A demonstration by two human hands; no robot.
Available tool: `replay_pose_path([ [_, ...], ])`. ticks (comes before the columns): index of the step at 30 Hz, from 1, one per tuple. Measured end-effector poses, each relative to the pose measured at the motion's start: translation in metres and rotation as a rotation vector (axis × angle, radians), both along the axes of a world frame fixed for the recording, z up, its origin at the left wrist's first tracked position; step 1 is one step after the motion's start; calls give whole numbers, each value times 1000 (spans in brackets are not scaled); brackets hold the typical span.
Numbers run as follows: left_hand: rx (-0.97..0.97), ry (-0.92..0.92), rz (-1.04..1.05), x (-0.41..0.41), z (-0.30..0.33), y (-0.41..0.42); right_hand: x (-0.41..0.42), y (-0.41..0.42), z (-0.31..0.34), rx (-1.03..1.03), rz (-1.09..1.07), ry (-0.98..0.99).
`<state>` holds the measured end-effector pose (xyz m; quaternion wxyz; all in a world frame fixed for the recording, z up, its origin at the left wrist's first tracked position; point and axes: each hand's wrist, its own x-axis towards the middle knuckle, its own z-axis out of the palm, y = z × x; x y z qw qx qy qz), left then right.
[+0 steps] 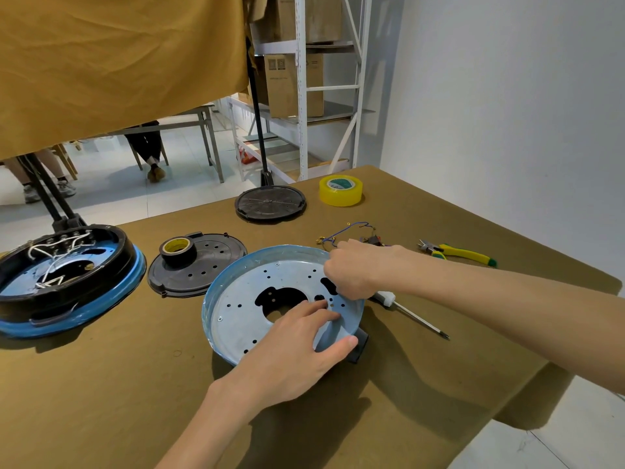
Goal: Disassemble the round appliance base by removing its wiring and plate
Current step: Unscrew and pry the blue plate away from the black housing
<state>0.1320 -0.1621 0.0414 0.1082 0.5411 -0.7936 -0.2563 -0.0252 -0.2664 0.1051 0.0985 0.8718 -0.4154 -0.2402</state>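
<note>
My left hand [291,353] gripped the round base [243,319] rim at five o'clock, mid-counter [101,384], right hand [351,269] curled closed at two o'clock (contents hidden), removed wiring [348,235] lay beyond.

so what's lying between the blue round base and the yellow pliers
In the head view, the white-handled screwdriver lies between the base and the pliers, with the right hand reaching across.

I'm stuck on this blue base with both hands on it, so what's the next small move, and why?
Probably lift the metal plate out of the blue base. The wiring bundle already lies on the table behind it, the screwdriver is set down, and the plate's holes look empty. Your left hand grips the near rim while your right hand pinches the far edge, so both seem placed to pry it free.
</note>
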Motion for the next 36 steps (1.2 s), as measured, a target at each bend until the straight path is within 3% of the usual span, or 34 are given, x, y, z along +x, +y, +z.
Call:
replay_pose_path([
  [4, -36, 9, -10, 2, 0, 2, 3, 3, 7, 104, -12, -8],
  [8, -225, 113, 111, 10, 3, -4, 3, 5, 8, 97, -57, 10],
  [11, -355, -103, 162, 26, 2, -14, 1, 5, 5, 60, -51, 7],
  [16, -135, -152, 125, 39, -6, -21, 3, 0, 11, 186, -85, -64],
  [22, -132, -165, 192, 37, -11, -24, 3, 0, 5, 61, -84, 3],
  [28, -92, -189, 189, 38, -12, -25, 6, 1, 17, 197, -120, -27],
  [33, -96, -195, 185, 38, -13, -26, 0, 1, 10, 53, -98, -15],
  [36, -90, -203, 184, 37, -12, -26, 5, -2, 10, 120, -87, -5],
])
